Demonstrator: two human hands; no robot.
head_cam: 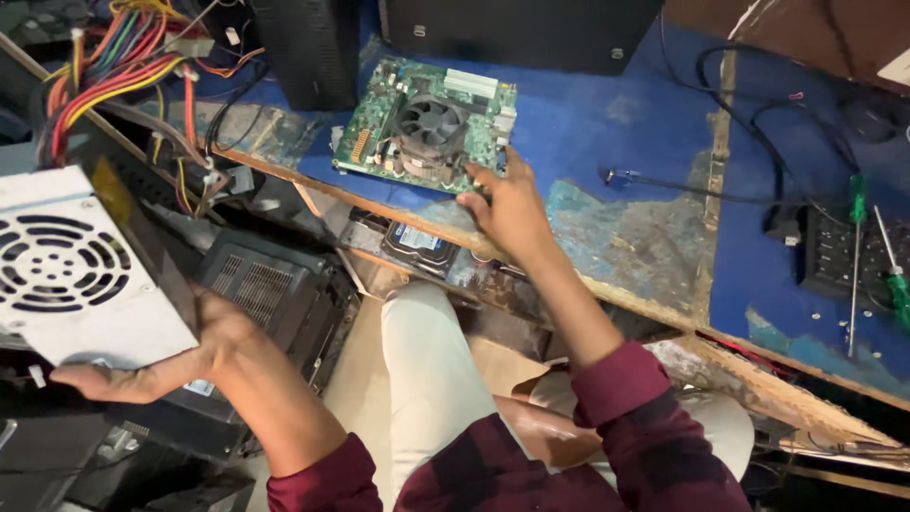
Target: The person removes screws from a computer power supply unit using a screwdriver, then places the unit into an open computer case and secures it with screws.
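Observation:
My left hand [161,365] cups the underside of a grey metal power supply [71,270] with a round fan grille, held up at the left; a bundle of coloured wires [123,66] runs from it. My right hand [507,209] rests on the near right corner of a green motherboard [417,123] with a black cooling fan, which lies flat on the worn blue table [616,133]. The fingers touch the board's edge.
Two green-handled screwdrivers [858,246] and a black keyboard [844,251] lie at the right of the table, with black cables [749,114] nearby. Dark computer cases [521,28] stand at the back. A hard drive [417,242] sits on a shelf under the tabletop. Black equipment [265,294] sits below left.

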